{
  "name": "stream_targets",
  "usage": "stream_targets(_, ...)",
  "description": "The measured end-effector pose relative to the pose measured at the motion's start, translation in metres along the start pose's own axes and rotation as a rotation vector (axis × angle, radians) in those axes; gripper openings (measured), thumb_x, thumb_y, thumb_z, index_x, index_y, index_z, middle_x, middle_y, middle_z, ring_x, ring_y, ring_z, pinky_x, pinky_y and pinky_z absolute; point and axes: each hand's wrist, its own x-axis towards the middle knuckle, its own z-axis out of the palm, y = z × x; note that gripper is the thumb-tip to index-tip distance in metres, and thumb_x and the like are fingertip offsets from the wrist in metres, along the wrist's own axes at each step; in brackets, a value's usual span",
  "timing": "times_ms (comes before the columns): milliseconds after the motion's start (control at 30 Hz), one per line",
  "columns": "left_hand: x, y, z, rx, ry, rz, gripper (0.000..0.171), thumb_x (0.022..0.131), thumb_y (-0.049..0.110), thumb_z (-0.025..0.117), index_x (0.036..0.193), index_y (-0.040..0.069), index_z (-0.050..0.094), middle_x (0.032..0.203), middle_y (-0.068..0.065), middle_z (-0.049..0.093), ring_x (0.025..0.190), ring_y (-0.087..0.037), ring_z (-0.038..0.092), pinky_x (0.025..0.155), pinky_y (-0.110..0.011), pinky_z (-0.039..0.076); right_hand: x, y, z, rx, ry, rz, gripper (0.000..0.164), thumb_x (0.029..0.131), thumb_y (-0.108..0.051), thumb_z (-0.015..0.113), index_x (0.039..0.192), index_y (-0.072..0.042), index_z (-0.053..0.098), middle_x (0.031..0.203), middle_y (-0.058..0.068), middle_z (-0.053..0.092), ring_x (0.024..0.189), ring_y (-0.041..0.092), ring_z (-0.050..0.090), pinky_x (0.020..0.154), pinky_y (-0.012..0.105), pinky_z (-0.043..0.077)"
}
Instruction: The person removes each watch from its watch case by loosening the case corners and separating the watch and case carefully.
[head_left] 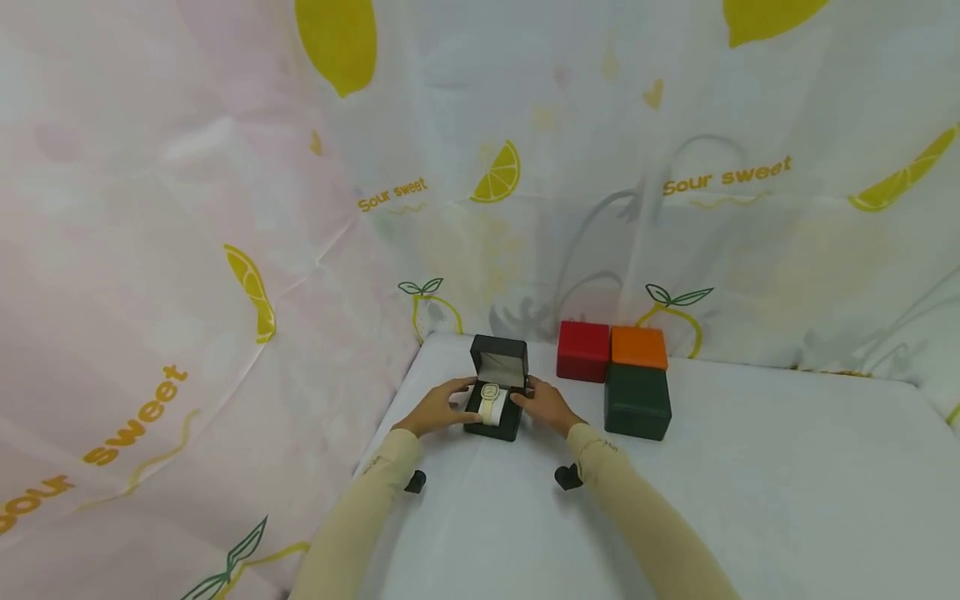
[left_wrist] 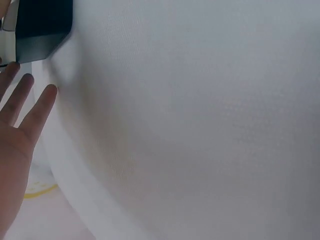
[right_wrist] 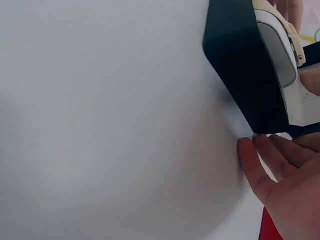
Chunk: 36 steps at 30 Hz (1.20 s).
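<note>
A dark watch box (head_left: 495,432) stands on the white table with its lid (head_left: 499,348) raised. Inside, a cream-strapped watch (head_left: 490,398) wraps a white cushion (head_left: 498,413). My left hand (head_left: 435,408) grips the box's left side, thumb by the front of the cushion and a finger toward the hinge. On the other side, my right hand (head_left: 549,407) holds the box, its thumb over the inner edge. The right wrist view shows fingertips (right_wrist: 246,145) against the dark outer wall (right_wrist: 245,70). In the left wrist view, several fingers (left_wrist: 42,107) spread beside the box (left_wrist: 45,27).
Right of the watch box are a red box (head_left: 582,352), an orange box (head_left: 639,347) and a dark green box (head_left: 637,402), grouped together with lids down. A lemon-printed cloth (head_left: 525,242) hangs behind and to the left. Small black devices (head_left: 567,477) sit under the wrists.
</note>
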Motion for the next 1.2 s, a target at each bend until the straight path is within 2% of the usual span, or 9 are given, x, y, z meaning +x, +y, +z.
stream_targets(200, 0.004, 0.002, 0.002, 0.016, 0.012, 0.025, 0.075, 0.080, 0.027, 0.082, 0.145, 0.010, 0.047, 0.147, -0.007, 0.045, 0.135, -0.029, 0.041, 0.102, -0.044, 0.045, 0.001, 0.004, 0.005, -0.002, -0.001, -0.044, 0.061, 0.094, -0.018, 0.064, 0.145, 0.006, 0.038, 0.139, 0.022, 0.051, 0.127, 0.036, 0.050, 0.107, 0.048, 0.039)
stream_targets(500, 0.008, 0.011, 0.001, 0.077, -0.073, 0.040, 0.072, 0.079, 0.016, 0.083, 0.143, 0.010, 0.050, 0.146, -0.005, 0.047, 0.136, -0.025, 0.040, 0.105, -0.045, 0.042, -0.001, 0.010, 0.011, 0.003, 0.008, -0.054, 0.057, 0.093, -0.015, 0.064, 0.144, 0.000, 0.043, 0.133, 0.019, 0.056, 0.125, 0.037, 0.051, 0.106, 0.051, 0.039)
stream_targets(633, 0.012, 0.014, 0.000, 0.134, -0.092, 0.049, 0.073, 0.078, 0.016, 0.083, 0.143, 0.009, 0.050, 0.145, -0.007, 0.049, 0.134, -0.027, 0.042, 0.105, -0.045, 0.042, -0.002, 0.012, 0.010, 0.008, 0.011, -0.047, 0.058, 0.093, -0.016, 0.064, 0.145, -0.001, 0.042, 0.135, 0.019, 0.056, 0.126, 0.036, 0.050, 0.107, 0.051, 0.039)
stream_targets(767, 0.018, 0.018, -0.001, 0.239, -0.111, 0.055, 0.075, 0.077, 0.019, 0.085, 0.142, 0.008, 0.050, 0.143, -0.010, 0.049, 0.131, -0.030, 0.042, 0.107, -0.046, 0.038, -0.002, 0.014, 0.010, 0.018, 0.018, -0.054, 0.058, 0.094, -0.016, 0.063, 0.145, -0.001, 0.042, 0.135, 0.019, 0.056, 0.127, 0.036, 0.050, 0.107, 0.051, 0.038)
stream_targets(933, 0.025, 0.024, -0.002, 0.370, -0.155, 0.069, 0.077, 0.074, 0.023, 0.087, 0.142, 0.011, 0.051, 0.141, -0.007, 0.050, 0.125, -0.026, 0.042, 0.108, -0.041, 0.037, -0.002, 0.016, 0.011, 0.026, 0.022, -0.059, 0.060, 0.094, -0.017, 0.063, 0.147, 0.000, 0.040, 0.136, 0.018, 0.055, 0.127, 0.035, 0.049, 0.108, 0.051, 0.037)
stream_targets(1200, 0.031, 0.031, -0.002, 0.424, -0.165, 0.158, 0.074, 0.072, 0.020, 0.088, 0.138, 0.009, 0.056, 0.137, -0.004, 0.056, 0.120, -0.023, 0.047, 0.106, -0.038, 0.039, -0.001, 0.015, 0.008, 0.036, 0.026, -0.061, 0.062, 0.094, -0.016, 0.063, 0.148, -0.001, 0.038, 0.137, 0.019, 0.054, 0.128, 0.035, 0.049, 0.108, 0.050, 0.037)
